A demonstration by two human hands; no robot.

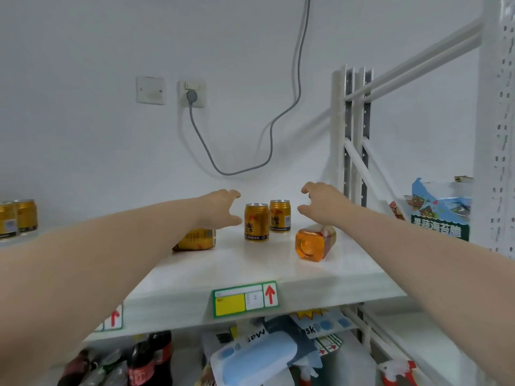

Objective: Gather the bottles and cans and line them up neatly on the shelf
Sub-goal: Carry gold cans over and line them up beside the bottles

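Beneath the front edge, on a lower level, dark cola bottles with red labels and a pale blue plastic pack are seen among blurred goods. Above them a white shelf board is fitted with a green-bordered price label bearing a yellow patch and a red arrow.

Further in, a clear square bottle of orange liquid is laid on its side, its base turned toward the camera. To the left, well apart from it, a gold drink can is also laid on its side, partly hidden by the left forearm.

Both arms are stretched over the board. The left hand is held above the fallen can, and the right hand above the bottle's far end. The fingers of both are spread and loosely curved, and nothing is gripped. Between the two hands, a gold can with red print is stood upright, with a second upright gold can just behind and to its right.

At the far left a pair of gold cans is stood on a neighbouring board; at the right a blue and green snack bag is propped beside white metal uprights. On the wall behind, a grey cable is plugged into a white socket.
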